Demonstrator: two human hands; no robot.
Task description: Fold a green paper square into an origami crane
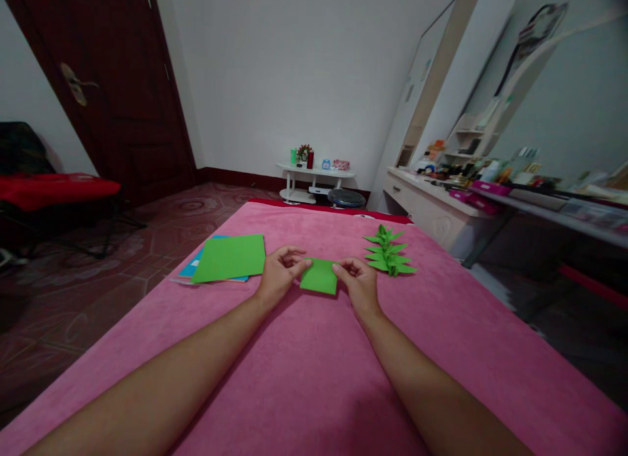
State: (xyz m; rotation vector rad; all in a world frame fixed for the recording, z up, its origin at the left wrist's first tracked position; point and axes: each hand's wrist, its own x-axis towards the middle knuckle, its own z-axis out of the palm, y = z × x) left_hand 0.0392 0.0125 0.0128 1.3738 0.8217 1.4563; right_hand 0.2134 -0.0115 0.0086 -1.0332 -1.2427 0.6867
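Between my two hands is a small green square of paper [318,277], just above or on the pink cloth. My left hand [283,267] pinches its upper left corner, thumb on top. At the upper right corner, my right hand [358,276] grips it the same way. Whether the square is folded in layers I cannot tell. Left of my left hand lies a larger green paper sheet [230,256] on blue and other coloured sheets. Several folded green paper cranes [390,253] stand in a row beyond my right hand.
The pink cloth [294,377] covers the surface under my arms. A red chair [59,188] is at the left by a dark door [103,83]. A white stand [314,171] holds small items at the back. A cluttered dresser [441,194] stands at the right.
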